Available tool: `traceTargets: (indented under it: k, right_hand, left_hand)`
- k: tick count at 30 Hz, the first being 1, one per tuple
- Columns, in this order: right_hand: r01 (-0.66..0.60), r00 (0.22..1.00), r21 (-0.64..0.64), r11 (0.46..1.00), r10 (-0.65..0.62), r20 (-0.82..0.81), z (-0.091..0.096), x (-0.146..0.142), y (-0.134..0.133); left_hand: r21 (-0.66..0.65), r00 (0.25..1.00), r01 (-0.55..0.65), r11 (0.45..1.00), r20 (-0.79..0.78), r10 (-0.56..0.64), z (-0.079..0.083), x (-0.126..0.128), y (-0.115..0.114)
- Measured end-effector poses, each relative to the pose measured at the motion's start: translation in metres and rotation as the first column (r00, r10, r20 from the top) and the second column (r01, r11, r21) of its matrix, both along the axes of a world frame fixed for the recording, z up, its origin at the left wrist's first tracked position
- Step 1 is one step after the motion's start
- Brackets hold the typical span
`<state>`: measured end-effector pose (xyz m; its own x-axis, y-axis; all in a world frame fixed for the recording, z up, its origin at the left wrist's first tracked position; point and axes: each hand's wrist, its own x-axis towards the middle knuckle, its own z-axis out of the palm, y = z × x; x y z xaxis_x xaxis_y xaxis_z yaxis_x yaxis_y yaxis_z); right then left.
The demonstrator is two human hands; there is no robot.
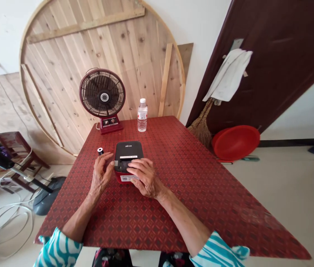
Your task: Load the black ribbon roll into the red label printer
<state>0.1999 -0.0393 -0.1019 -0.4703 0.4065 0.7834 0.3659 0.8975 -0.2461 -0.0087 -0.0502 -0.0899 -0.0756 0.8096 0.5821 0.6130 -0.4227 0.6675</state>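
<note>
A small receipt printer [129, 148], black on top and red below, sits on the table with a white label [127, 178] on its front. My right hand [146, 178] curves over the printer's front right corner, fingertips on the dark front panel and thumb lower down at the front. Along the printer's left edge is my left hand [103, 172], its fingers extended and thumb close to the casing. Just beyond those left fingers stands a small dark roll [100, 151] with a white ring-shaped end. Part of the printer's front is covered by my right hand.
A red fan [103, 96] and a water bottle [142, 115] stand at the back of the patterned red table [201, 200]. A round wooden board [146, 55] leans behind. A broom [203, 124] and red basin [237, 142] are to the right; cables [9, 222] lie left.
</note>
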Motion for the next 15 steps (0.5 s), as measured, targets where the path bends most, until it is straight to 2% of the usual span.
traceTargets:
  k: [2,4,6,9,11,15]
  right_hand:
    - [0.003,1.0,0.064,0.998,-0.002,-0.015,-0.002,-0.001,0.001]
    - [0.005,0.999,0.112,0.994,-0.001,-0.032,-0.002,-0.001,0.001]
    - [0.008,0.999,0.131,0.991,-0.003,-0.033,-0.001,-0.001,-0.001]
    - [0.013,1.0,0.128,0.992,-0.01,-0.027,0.001,-0.001,-0.004]
    - [0.015,1.0,0.125,0.992,-0.012,-0.025,0.002,-0.001,-0.005]
    - [0.032,0.999,0.111,0.993,-0.032,-0.001,0.001,-0.004,-0.007]
  left_hand:
    - [-0.077,0.997,-0.012,0.997,0.081,0.018,0.001,-0.005,0.0]
    - [-0.212,0.972,0.043,0.976,0.234,0.008,0.004,-0.006,0.003]
    - [-0.337,0.924,0.137,0.931,0.382,0.002,0.009,-0.003,0.007]
    - [-0.465,0.875,0.248,0.85,0.485,0.01,0.017,0.001,0.012]
    - [-0.502,0.853,0.298,0.812,0.522,0.01,0.02,0.0,0.015]
    - [-0.491,0.794,0.382,0.782,0.608,-0.006,0.017,-0.006,0.018]
